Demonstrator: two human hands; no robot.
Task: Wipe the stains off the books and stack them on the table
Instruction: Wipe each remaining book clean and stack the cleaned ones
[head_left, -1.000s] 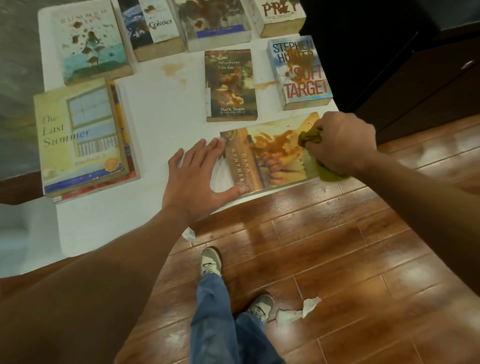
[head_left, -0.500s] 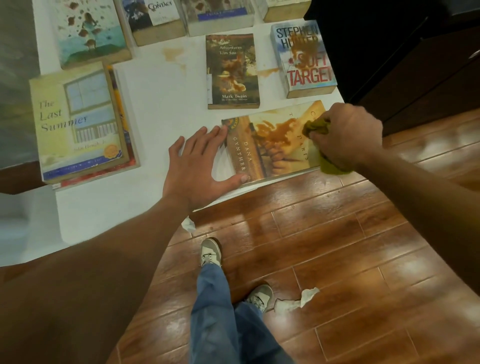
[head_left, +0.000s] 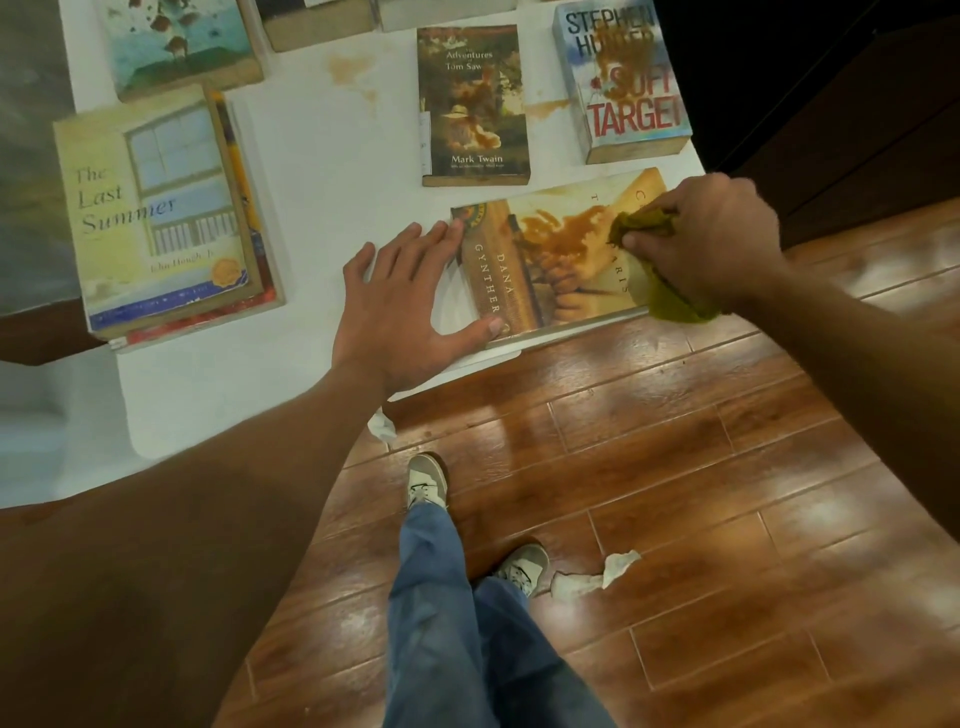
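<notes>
Warm, kinda dim indoor light with a yellow-orange cast. The glossy wooden floor (head_left: 701, 467) throws back soft white glare patches, strongest on the right side. The white surface (head_left: 322, 171) is the brightest area, while the top right corner drops to near black. Wide-angle lens bends straight lines near the edges. The near forearm (head_left: 156, 571) at bottom left looks dark and soft, and the far right is smeared.

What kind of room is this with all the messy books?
Probably a room in a home, though that is a guess. It has a shiny wooden floor, a white table covered with paperback books like The Last Summer, and dark cabinets beside it.
</notes>
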